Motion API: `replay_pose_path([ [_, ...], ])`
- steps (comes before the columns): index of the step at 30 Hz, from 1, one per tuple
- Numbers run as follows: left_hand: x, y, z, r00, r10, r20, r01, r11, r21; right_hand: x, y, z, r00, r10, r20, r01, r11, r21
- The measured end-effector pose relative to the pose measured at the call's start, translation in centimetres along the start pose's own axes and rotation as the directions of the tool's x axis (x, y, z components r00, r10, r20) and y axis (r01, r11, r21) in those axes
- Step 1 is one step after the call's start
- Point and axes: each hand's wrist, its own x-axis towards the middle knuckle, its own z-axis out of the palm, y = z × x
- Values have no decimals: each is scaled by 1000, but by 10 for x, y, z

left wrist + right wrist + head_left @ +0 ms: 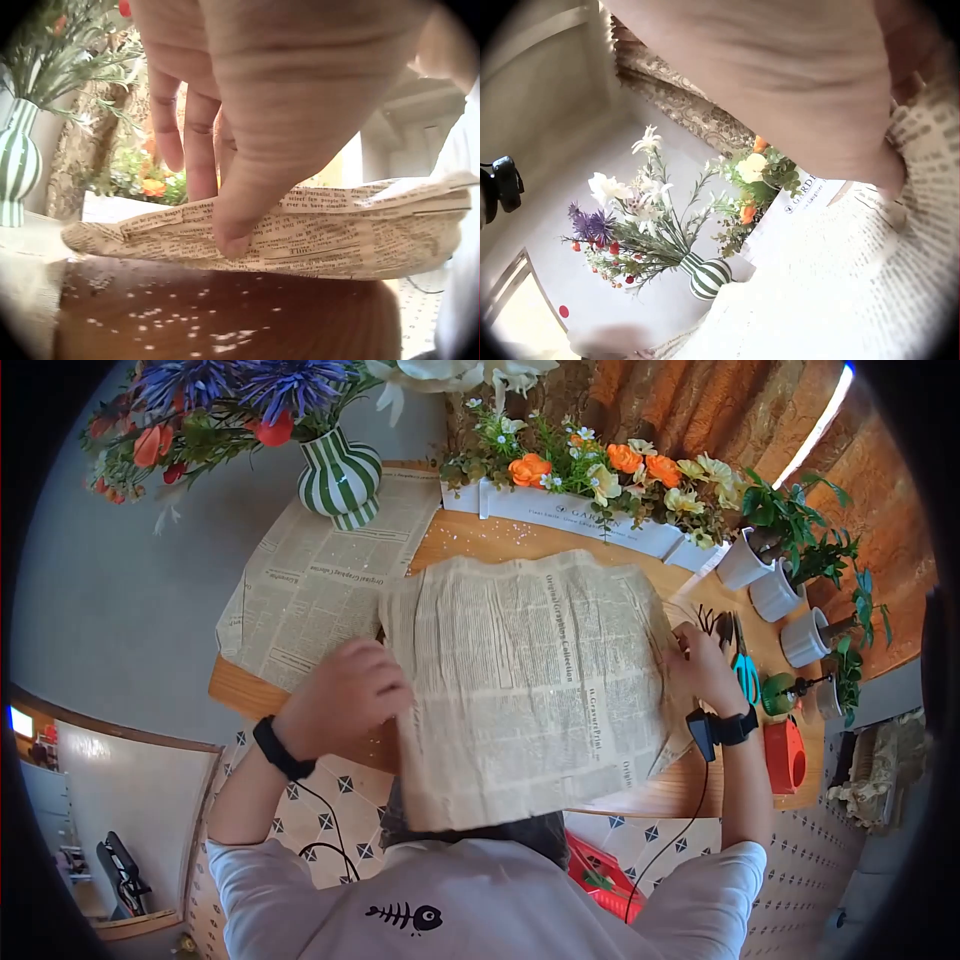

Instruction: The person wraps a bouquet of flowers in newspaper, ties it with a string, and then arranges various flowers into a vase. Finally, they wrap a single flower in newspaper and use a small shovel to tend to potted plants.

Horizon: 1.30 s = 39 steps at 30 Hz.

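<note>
A crinkled sheet of printed newspaper [500,690] is held up over the table's near edge, its lower side hanging above the person's lap. The left hand [350,690] pinches its left edge; in the left wrist view the thumb of the left hand [262,120] presses on the near face of the paper [337,240], fingers behind. At the sheet's right edge the right hand [703,668] grips the paper with curled fingers. The right wrist view shows the right hand [802,82] with its thumb on the paper [810,285], the other fingers mostly hidden.
Another newspaper sheet [320,575] lies at the left under a striped vase [340,478]. White bits [150,322] dot the wooden table [480,535]. A flower box [590,525] stands behind; potted plants [775,592], scissors [743,665] and a red object [785,755] are at the right.
</note>
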Motion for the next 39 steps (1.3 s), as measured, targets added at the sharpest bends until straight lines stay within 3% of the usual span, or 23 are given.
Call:
replay_pose_path([
  [4,-13,-28,18,993,-113,25,113,994,13,-12,11,-2,999,24,32,-23,999,-31],
  [9,-25,-41,33,988,-148,35,150,988,-44,-23,15,-6,996,59,66,-60,998,6],
  [15,-27,-35,29,984,-174,33,175,983,-57,-18,5,-6,991,57,117,-75,986,149],
  [21,-24,-13,4,981,-193,-21,191,980,-58,-18,-30,-16,999,-23,32,16,978,209],
  [23,-21,-1,-2,983,-185,-20,183,980,-82,-24,-75,-33,999,14,29,-12,996,-88],
  [27,-8,25,3,999,-27,-47,19,988,-153,-2,-81,-31,987,-152,-47,145,982,-125],
  [30,3,44,18,993,71,-96,-89,975,-203,23,-112,-25,953,-295,-68,256,906,-337],
  [34,18,60,33,979,185,-81,-200,949,-244,79,-140,2,920,-379,-101,294,836,-464],
  [37,28,71,45,973,220,-71,-231,936,-265,109,-157,19,936,-352,-18,288,793,-537],
  [39,35,78,50,971,230,-57,-237,937,-257,126,-153,39,745,-644,-174,446,674,-588],
])
